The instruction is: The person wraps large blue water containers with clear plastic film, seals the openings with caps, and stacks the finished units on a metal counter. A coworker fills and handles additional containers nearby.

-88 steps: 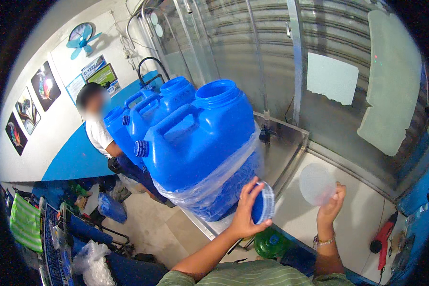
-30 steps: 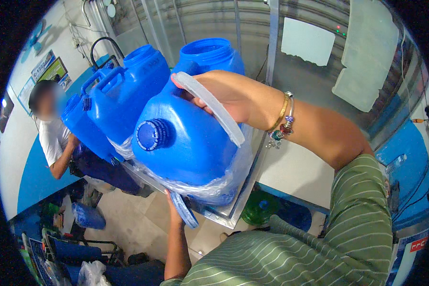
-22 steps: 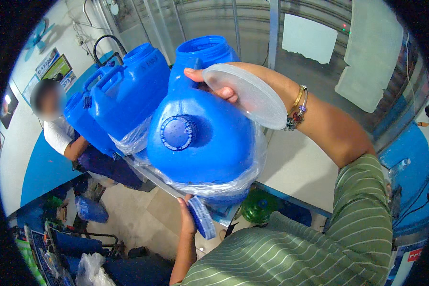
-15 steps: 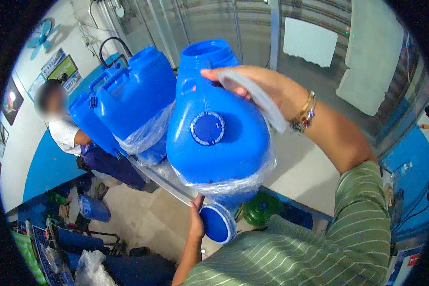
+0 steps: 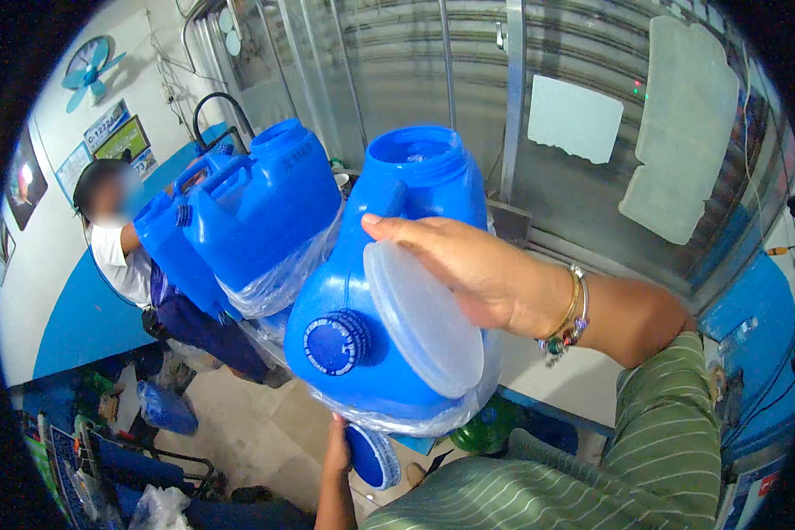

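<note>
The jug (image 5: 334,287) is at centre frame. My right hand (image 5: 496,274) holds the disc (image 5: 426,329) and apparently the handle (image 5: 392,200), fingers mostly hidden; my left hand (image 5: 336,449), lower centre, holds the cap (image 5: 371,457). Step judged: shifting the jug; next move calls for steady support.

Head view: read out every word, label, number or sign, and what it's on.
Small blue cap: white lettering around its face, not quoted.
Larger rear jug: dark marking near its neck, too blurred.
Upper wall sign: dark characters, not quoted.
Green wall sign: too small to read.
</note>
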`<state>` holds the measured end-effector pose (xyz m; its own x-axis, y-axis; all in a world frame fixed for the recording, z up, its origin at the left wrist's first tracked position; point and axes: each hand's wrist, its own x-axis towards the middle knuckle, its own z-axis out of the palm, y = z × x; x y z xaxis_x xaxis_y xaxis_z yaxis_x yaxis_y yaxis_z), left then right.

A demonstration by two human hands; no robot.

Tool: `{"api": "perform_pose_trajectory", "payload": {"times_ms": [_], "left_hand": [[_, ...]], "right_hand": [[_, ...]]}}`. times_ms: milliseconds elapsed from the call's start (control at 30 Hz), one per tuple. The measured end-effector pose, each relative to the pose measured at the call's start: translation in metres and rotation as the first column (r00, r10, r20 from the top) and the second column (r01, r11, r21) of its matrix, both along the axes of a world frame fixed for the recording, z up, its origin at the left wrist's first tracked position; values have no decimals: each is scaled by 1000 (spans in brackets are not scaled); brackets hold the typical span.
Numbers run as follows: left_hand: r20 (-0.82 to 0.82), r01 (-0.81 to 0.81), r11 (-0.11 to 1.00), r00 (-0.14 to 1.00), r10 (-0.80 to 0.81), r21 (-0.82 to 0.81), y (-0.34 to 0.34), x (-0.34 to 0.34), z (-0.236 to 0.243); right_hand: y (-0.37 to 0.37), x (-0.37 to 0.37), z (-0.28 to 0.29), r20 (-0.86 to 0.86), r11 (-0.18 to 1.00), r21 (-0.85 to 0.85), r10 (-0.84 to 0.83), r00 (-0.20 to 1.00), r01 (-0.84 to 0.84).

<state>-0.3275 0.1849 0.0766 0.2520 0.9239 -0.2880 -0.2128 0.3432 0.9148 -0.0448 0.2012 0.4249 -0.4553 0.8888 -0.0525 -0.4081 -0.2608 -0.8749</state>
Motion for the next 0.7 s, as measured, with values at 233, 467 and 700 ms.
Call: {"api": "perform_pose_trajectory", "payload": {"times_ms": [233,467,700], "left_hand": [[-16,7,999,1000,-8,-50,0,1,29],[-36,58,992,998,-54,108,-3,-5,25],[-36,-9,973,999,18,232,-11,9,28]], "right_hand": [[-8,1,7,119,994,37,-108,987,105],[-40,59,46,365,881,460,-301,881,111],[46,114,92,-89,-87,996,-815,572,31]]}}
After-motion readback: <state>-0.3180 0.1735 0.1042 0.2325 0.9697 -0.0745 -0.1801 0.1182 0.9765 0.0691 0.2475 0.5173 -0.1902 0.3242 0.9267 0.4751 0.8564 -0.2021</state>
